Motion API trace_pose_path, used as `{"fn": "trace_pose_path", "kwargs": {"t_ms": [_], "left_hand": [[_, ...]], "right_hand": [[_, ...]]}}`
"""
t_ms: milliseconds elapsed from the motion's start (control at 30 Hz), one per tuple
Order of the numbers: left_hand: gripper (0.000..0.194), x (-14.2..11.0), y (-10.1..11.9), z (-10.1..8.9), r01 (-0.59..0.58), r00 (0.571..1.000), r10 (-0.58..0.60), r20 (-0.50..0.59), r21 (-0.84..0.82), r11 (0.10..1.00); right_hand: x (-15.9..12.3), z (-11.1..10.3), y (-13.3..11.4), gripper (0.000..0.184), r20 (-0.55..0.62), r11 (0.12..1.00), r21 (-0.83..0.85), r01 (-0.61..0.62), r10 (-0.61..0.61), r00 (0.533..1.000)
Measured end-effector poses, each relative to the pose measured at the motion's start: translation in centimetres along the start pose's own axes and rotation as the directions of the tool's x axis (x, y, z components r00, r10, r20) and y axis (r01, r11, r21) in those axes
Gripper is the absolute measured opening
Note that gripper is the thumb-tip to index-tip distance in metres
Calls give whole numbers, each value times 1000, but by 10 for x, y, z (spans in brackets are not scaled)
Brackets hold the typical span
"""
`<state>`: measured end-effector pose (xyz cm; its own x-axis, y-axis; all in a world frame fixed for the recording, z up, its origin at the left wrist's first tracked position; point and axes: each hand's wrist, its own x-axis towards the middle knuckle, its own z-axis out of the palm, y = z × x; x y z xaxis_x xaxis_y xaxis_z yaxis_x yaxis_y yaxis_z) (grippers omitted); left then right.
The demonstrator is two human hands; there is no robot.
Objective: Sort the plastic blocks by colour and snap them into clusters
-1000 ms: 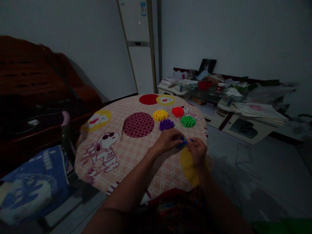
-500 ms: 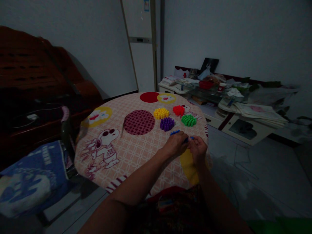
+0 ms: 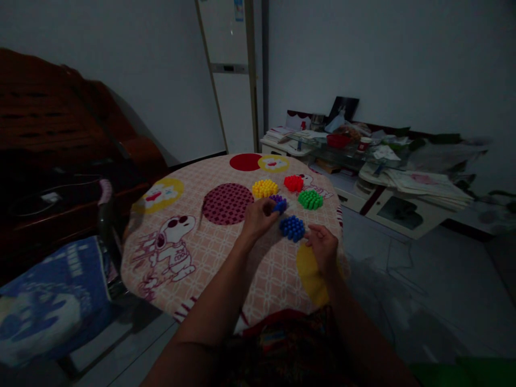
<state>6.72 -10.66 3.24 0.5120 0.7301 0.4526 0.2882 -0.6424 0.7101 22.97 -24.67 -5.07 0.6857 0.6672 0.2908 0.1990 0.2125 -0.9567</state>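
My left hand is raised over the round table, fingers pinched on a small blue piece. Just right of it a cluster of blue pegs lies on the cloth. My right hand rests curled at the table's near right edge, touching the blue cluster's right side; I cannot make out anything in it. Beyond lie a purple cluster, partly hidden by my left fingers, a yellow cluster, a red cluster and a green cluster.
A dark wooden sofa and a blue cushion stand to the left. A tall white air conditioner stands in the corner. A low cabinet cluttered with papers and cups runs along the right wall. The room is dim.
My hands have drawn apart, uncovering the blue peg cluster on the cloth. My left hand has lifted up and to the left with a blue piece; the right hand has stayed at the edge.
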Motion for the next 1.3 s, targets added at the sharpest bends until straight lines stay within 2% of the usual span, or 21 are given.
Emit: {"fn": "trace_pose_path", "kwargs": {"t_ms": [67, 167, 300, 467, 567, 733, 1033, 1200, 1300], "left_hand": [[15, 4, -16, -16, 66, 997, -64, 52, -46, 997], [15, 4, -31, -27, 124, 964, -99, 246, -90, 988], [15, -3, -28, -19, 69, 895, -41, 445, -48, 996], [18, -9, -20, -2, 34, 840, -41, 541, 22, 999], [15, -10, -21, 2, 8, 844, -73, 531, 123, 992], [17, -7, -22, 4, -27, 888, -95, 450, 257, 966], [21, -8, -30, 18, 93, 912, -114, 394, 71, 993], [19, -10, -25, 17, 106, 923, -119, 366, 55, 993], [35, -11, -22, 11, 157, 907, -163, 388, 48, 986]], "right_hand": [[1, 1, 2, 35, -1, 1000, -14, -3, 3, 1000], [2, 1, 4, 33, -5, 1000, -30, -3, 3, 1000], [3, 0, 10, 32, -9, 999, -45, -6, 6, 1000], [4, -1, 14, 32, 16, 989, -149, 16, -13, 1000], [5, 0, 10, 29, 22, 970, -239, 48, -44, 999], [5, 0, 1, 21, 74, 957, -285, 59, -40, 996], [5, 1, 5, 17, 81, 950, -305, 69, -46, 996], [4, 1, 4, 19, 97, 958, -275, 76, -52, 994], [4, -1, 6, 21, 107, 964, -257, 66, -40, 993]]}}
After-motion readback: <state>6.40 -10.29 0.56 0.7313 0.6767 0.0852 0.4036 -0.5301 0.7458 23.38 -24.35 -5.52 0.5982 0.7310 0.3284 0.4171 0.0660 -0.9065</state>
